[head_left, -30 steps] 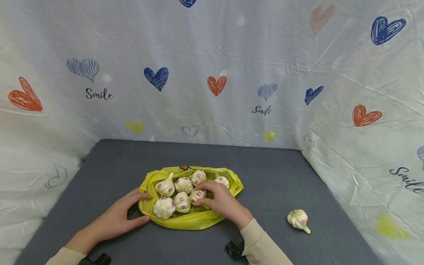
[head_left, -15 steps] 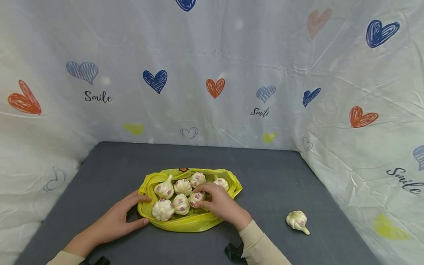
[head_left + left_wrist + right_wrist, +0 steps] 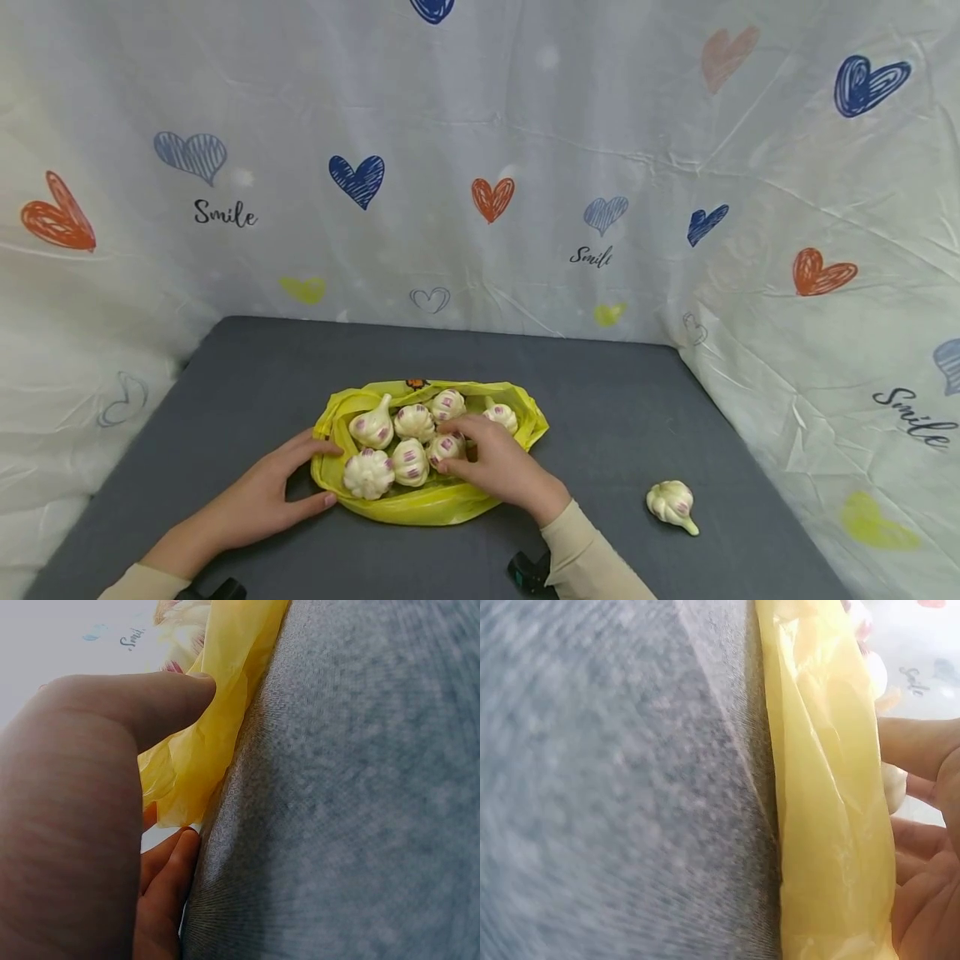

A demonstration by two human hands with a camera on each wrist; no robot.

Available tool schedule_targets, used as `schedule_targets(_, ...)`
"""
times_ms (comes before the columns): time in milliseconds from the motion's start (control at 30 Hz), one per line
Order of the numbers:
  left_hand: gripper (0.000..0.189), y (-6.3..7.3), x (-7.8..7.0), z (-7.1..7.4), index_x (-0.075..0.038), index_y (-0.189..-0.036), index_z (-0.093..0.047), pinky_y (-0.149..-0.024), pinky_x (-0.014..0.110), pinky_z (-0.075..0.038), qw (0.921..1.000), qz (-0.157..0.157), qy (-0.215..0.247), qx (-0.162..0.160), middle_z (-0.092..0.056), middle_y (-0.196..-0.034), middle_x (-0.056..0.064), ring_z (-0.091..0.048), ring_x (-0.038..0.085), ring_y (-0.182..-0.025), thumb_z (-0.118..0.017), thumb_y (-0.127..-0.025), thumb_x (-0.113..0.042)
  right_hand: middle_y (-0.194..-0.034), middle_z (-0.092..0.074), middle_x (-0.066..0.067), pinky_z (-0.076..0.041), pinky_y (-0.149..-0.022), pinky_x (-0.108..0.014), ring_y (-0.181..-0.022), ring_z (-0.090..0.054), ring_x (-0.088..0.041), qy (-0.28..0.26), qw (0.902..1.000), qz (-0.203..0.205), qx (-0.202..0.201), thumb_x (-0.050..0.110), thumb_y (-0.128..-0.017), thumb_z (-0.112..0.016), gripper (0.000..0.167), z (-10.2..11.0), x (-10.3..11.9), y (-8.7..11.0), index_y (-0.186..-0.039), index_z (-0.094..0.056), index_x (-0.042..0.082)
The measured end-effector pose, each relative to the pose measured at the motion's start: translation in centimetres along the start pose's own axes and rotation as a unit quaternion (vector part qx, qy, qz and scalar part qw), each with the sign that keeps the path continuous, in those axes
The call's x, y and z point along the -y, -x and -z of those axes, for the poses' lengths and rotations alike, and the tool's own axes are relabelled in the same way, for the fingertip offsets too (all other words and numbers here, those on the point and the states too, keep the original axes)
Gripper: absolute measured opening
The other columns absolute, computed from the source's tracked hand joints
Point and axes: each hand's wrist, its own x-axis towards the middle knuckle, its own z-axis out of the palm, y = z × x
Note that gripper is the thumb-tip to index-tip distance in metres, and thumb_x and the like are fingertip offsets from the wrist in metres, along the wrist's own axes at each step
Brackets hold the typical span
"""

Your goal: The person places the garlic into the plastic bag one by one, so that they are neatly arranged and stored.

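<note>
A yellow plastic bag (image 3: 438, 510) lies with its mouth spread wide, holding several white garlic bulbs with purple marks, among them a garlic bulb (image 3: 369, 474) at its front left. My right hand (image 3: 510, 467) reaches into the bag and pinches a garlic bulb (image 3: 446, 450) between thumb and fingers. At the left end, my left hand (image 3: 255, 500) touches the bag's side, its thumb and fingers spread apart. In the left wrist view the thumb (image 3: 172, 697) lies against the yellow plastic. The right wrist view shows the bag wall hiding much of the right hand's grip.
On the grey table (image 3: 600, 400), a single garlic bulb (image 3: 671, 505) lies outside the bag to the right. A white curtain (image 3: 420, 108) printed with hearts hangs behind and along both sides. A black device (image 3: 529, 572) sits by the right wrist.
The right thumb and fingers shift slightly on the same garlic bulb. The bag, the left hand and the loose bulb keep their places; the head view moves a little.
</note>
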Motion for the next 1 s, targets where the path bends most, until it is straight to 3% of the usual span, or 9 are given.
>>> schedule_targets(167, 0.049, -0.1, -0.1, 0.1, -0.039, -0.141, -0.064, -0.106, 0.068, -0.051, 1.0000, -0.003, -0.001, 0.000, -0.054, -0.160, 0.004, -0.053, 0.040, -0.147, -0.080, -0.098, -0.056, -0.149, -0.066, 0.001, -0.057, -0.106, -0.037, -0.132, -0.063, -0.014, 0.005, 1.0000, 0.002, 0.005, 0.032, -0.104, -0.080, 0.054, 0.5, 0.3, 0.2, -0.152, -0.065, 0.013)
schedule_targets(367, 0.048, 0.0, -0.2, 0.2, -0.040, -0.139, -0.064, -0.106, 0.069, -0.051, 1.0000, -0.004, 0.001, -0.001, -0.055, -0.160, 0.003, -0.052, 0.040, -0.147, -0.080, -0.098, -0.056, -0.146, -0.068, -0.003, -0.061, -0.098, -0.041, -0.118, -0.069, -0.012, -0.013, 0.9999, 0.005, -0.008, 0.037, -0.107, -0.076, 0.051, 1.2, 0.7, 0.4, -0.150, -0.066, 0.013)
schedule_targets(567, 0.048, -0.1, -0.1, 0.0, -0.041, -0.139, -0.064, -0.106, 0.068, -0.052, 1.0000, -0.001, 0.002, 0.000, -0.056, -0.157, 0.001, -0.054, 0.038, -0.146, -0.080, -0.098, -0.058, -0.141, -0.070, -0.007, -0.062, -0.098, -0.048, -0.116, -0.071, -0.023, -0.030, 0.9991, 0.003, -0.030, 0.043, -0.108, -0.072, 0.051, 2.0, 0.7, 0.7, -0.147, -0.068, 0.010)
schedule_targets(867, 0.048, -0.1, 0.0, -0.3, -0.041, -0.140, -0.063, -0.104, 0.066, -0.054, 1.0000, -0.006, -0.006, -0.001, -0.057, -0.156, 0.000, -0.056, 0.037, -0.143, -0.079, -0.098, -0.058, -0.141, -0.068, -0.013, -0.063, -0.096, -0.050, -0.123, -0.068, -0.036, -0.039, 0.9956, 0.024, -0.082, 0.035, -0.108, -0.074, 0.046, 3.7, 0.9, 1.5, -0.144, -0.068, 0.006)
schedule_targets(1000, 0.048, -0.1, 0.0, -0.3, -0.040, -0.140, -0.064, -0.103, 0.068, -0.053, 1.0000, -0.005, -0.001, 0.001, -0.057, -0.156, 0.003, -0.056, 0.039, -0.144, -0.079, -0.098, -0.057, -0.139, -0.070, -0.007, -0.063, -0.096, -0.051, -0.123, -0.069, -0.036, -0.032, 0.9940, 0.032, -0.099, 0.032, -0.107, -0.075, 0.042, 4.7, 0.8, 1.9, -0.143, -0.070, 0.010)
